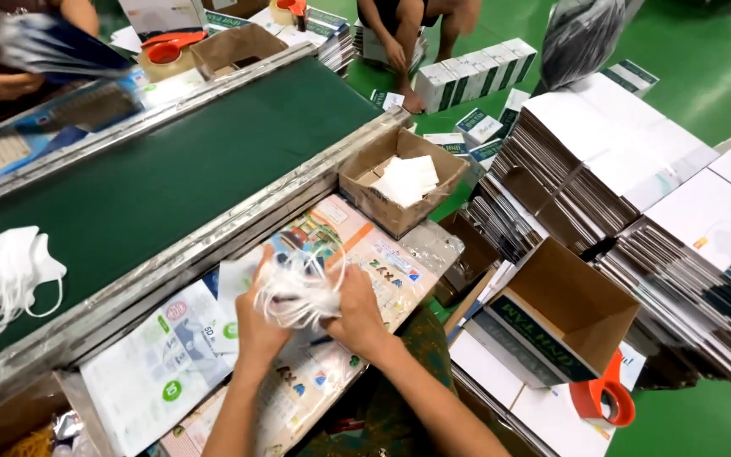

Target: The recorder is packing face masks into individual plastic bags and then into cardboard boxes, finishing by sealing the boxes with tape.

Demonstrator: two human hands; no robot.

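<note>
The person's left hand point(257, 326) is closing its fingers round the near side of a small stack of white face masks point(296, 288), and the right hand point(357, 315), just beside it, is pinching the other side, so the stack is sitting between both hands above the printed packaging sheets point(171, 364). To my eye, squaring the edges and tucking in the loose ear loops is what matters here. Further right, an orange tape dispenser point(607, 402) is lying below an open carton point(556, 309).
</note>
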